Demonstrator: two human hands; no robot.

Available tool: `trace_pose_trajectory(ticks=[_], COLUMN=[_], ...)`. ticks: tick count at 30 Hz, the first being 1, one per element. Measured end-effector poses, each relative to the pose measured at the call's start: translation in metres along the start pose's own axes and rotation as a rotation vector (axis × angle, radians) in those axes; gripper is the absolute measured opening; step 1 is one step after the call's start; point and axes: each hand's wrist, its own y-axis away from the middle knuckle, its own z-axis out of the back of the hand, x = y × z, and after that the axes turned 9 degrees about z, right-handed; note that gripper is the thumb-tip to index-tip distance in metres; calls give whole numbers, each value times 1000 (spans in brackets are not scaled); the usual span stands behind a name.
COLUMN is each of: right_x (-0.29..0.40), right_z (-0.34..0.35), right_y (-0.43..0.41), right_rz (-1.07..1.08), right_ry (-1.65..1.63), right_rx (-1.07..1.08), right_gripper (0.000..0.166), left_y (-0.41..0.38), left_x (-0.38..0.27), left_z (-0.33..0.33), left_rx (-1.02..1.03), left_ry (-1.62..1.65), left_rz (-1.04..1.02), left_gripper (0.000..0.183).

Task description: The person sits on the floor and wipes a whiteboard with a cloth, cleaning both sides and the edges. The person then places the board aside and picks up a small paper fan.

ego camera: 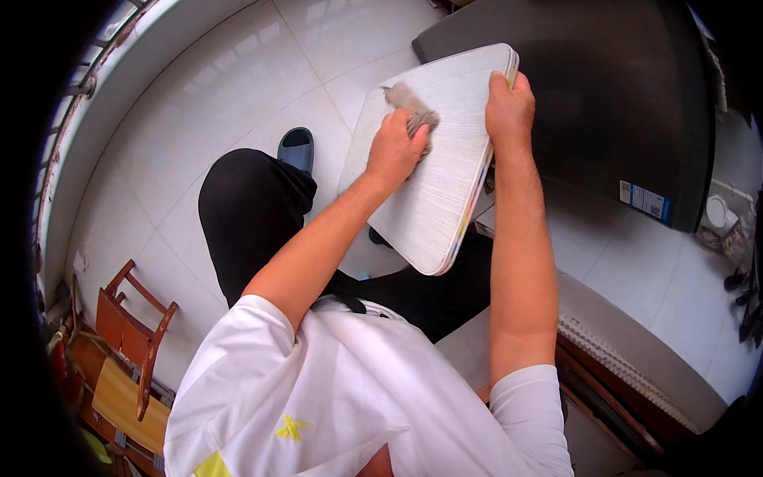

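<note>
A flat white board with rounded corners and a multicoloured edge point(441, 173) is held up tilted over my lap. My right hand point(511, 110) grips its far right edge, thumb on the white face. A crumpled grey-brown cloth point(420, 113) is bunched in my left hand point(396, 146) and pressed against the board's face. What lies behind the board is hidden, and the fingers of my right hand are partly out of sight behind its edge.
A large dark cabinet-like box point(596, 101) with a label stands at the upper right. A small wooden stool point(128, 325) lies tipped at the lower left, beside a light wooden panel point(128, 399). A grey slipper point(296, 149) is on the tiled floor point(238, 89). Barred railings point(77, 89) run along the left.
</note>
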Motion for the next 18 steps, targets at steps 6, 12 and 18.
trace_pose_trajectory(ticks=[6,12,18], right_x=[-7,-22,-27], right_z=[13,18,27], right_y=[3,0,2], right_rz=[-50,-7,-25], right_ry=[-33,-46,-8], right_rx=[4,-2,7], right_gripper=[35,35,34], left_y=[-14,0,20], left_x=[85,46,-19], left_z=[-15,-25,-14], left_rx=[42,18,213], left_ry=[-240,-24,50], left_rz=[233,150,118], left_gripper=[38,39,31])
